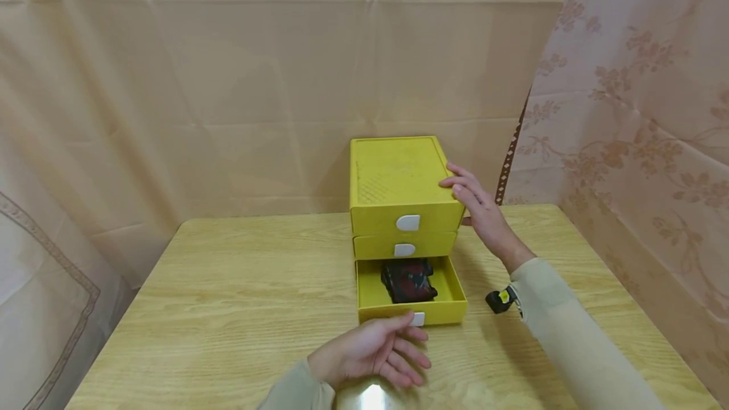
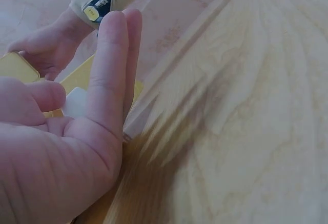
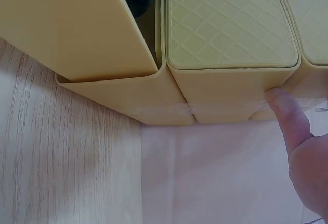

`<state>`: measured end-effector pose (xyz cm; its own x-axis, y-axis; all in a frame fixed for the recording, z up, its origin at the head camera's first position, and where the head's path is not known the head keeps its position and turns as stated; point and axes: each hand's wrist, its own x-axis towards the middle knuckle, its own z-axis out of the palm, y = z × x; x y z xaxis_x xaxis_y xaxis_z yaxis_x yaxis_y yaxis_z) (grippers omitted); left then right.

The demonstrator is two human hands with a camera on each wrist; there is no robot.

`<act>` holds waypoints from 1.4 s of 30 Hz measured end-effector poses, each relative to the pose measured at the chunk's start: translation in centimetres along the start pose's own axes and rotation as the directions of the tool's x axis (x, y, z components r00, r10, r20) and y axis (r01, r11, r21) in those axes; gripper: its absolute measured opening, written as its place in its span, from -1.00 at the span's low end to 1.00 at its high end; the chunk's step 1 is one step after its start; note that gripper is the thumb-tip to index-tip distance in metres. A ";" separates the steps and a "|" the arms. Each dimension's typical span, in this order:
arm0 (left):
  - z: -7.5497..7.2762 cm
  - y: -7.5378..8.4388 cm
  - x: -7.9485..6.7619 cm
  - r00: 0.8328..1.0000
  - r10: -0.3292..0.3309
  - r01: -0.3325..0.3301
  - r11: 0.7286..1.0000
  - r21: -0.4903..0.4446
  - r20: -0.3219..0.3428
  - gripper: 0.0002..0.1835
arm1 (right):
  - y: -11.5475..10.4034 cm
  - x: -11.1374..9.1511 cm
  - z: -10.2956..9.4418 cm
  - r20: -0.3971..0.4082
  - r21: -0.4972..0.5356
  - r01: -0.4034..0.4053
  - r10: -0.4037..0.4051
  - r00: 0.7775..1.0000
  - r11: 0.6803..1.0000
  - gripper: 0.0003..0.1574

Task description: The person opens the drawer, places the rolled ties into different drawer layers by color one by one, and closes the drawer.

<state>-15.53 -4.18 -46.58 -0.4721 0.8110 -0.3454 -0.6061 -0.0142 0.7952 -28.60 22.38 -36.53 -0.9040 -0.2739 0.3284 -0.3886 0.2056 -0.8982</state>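
A yellow three-drawer box (image 1: 398,169) stands toward the back of the table, its bottom drawer (image 1: 370,293) pulled out. Inside lies a black and dark red patterned object (image 1: 407,280), possibly compact binoculars. In front of that drawer is my left hand (image 1: 378,353), fingers extended, its thumb by the white pull tab (image 1: 418,319). Whether the thumb touches the tab I cannot tell. My right hand (image 1: 481,211) rests against the box's upper right edge. In the right wrist view, one fingertip (image 3: 279,98) touches the side of the box.
The wooden table (image 1: 239,296) extends on both sides of the box. Behind hangs a beige curtain (image 1: 256,81), and a flowered one (image 1: 643,100) hangs on the right. A small black camera (image 1: 498,300) sits on my right wrist. Two upper drawers look closed.
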 end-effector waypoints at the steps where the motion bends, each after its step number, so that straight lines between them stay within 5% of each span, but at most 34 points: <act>1: -0.1 0.1 0.1 1.000 0.007 -0.007 1.000 0.000 -0.004 -0.28 | 0.0 0.0 -0.1 0.000 -0.003 -0.001 0.001 1.000 1.000 -0.42; 42: -2.7 1.9 3.2 0.986 0.096 -0.104 0.993 -0.051 -0.140 -0.30 | 0.3 0.1 0.0 -0.003 -0.002 0.011 -0.011 1.000 1.000 -0.43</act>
<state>-19.92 -3.18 -47.48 -0.6128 0.7164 -0.3337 -0.5859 -0.1284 0.8002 -28.79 22.39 -36.74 -0.9004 -0.2728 0.3389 -0.3985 0.2043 -0.8941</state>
